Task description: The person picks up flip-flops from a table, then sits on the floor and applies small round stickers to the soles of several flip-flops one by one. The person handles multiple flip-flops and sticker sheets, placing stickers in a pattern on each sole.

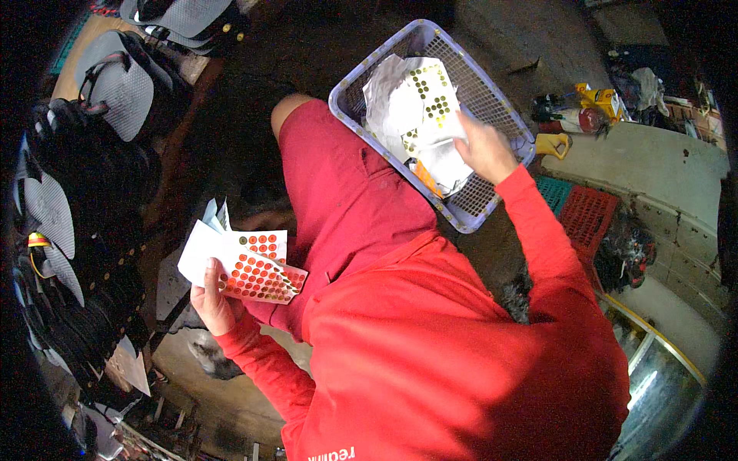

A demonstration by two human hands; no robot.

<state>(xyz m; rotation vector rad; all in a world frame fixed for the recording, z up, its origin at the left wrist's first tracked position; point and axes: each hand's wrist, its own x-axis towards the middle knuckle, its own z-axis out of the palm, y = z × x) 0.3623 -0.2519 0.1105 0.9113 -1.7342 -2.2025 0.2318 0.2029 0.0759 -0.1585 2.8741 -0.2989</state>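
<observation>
My left hand (213, 301) is closed on several folded sticker sheets (257, 274) with rows of round red-orange stickers and white backing. The thumb presses on top, and the sheets sit beside my left thigh. On the right, my right hand (486, 150) reaches over a purple plastic basket (482, 220) and grips the edge of a white sheet with gold-green round stickers (434, 96); its fingertips are partly hidden under the paper. More crumpled white paper (382, 96) and an orange piece (427, 178) lie in the basket around that sheet.
Stacks of grey-and-black flip-flops (123, 88) line the left side. Right of the basket are a yellow handle-like object (553, 144), green and red plastic crates (588, 219), and a yellow box (602, 100). A glass-fronted case (653, 369) stands at lower right.
</observation>
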